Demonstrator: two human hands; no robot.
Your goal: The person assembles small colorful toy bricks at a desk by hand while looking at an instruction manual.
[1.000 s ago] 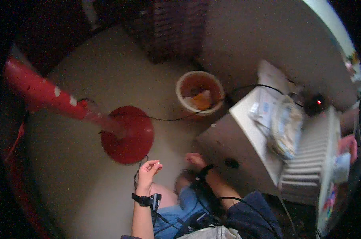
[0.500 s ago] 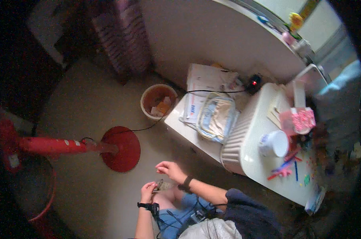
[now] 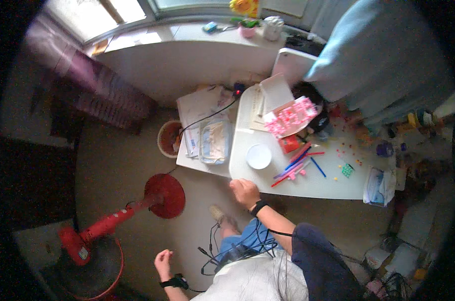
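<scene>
My right hand (image 3: pixel 245 192) hangs beside the near left corner of the white table (image 3: pixel 307 187), fingers curled together with nothing visible in them. I cannot tell whether it touches the table edge. Low and to the left, away from any object, my left hand (image 3: pixel 163 264) has loosely bent fingers, somewhat apart, and holds nothing I can see. Both wrists wear black bands. A white round tub (image 3: pixel 259 156) is the tabletop thing closest to my right hand. To its right lie several coloured pens (image 3: pixel 296 164) and a red box (image 3: pixel 289 144).
Behind the tub sits a pink-and-white container (image 3: pixel 291 118). Small green pieces (image 3: pixel 347 170) and a white basket (image 3: pixel 379 188) are farther right. A clear bag (image 3: pixel 214 141) lies on a lower white surface. A red fan (image 3: pixel 104 226) and waste bin (image 3: pixel 168 138) stand left; black cables (image 3: pixel 237 251) cross my lap.
My view has swung toward the table and window. My right hand now appears nearer the table corner. My left hand has moved away from my leg, out to the left.
</scene>
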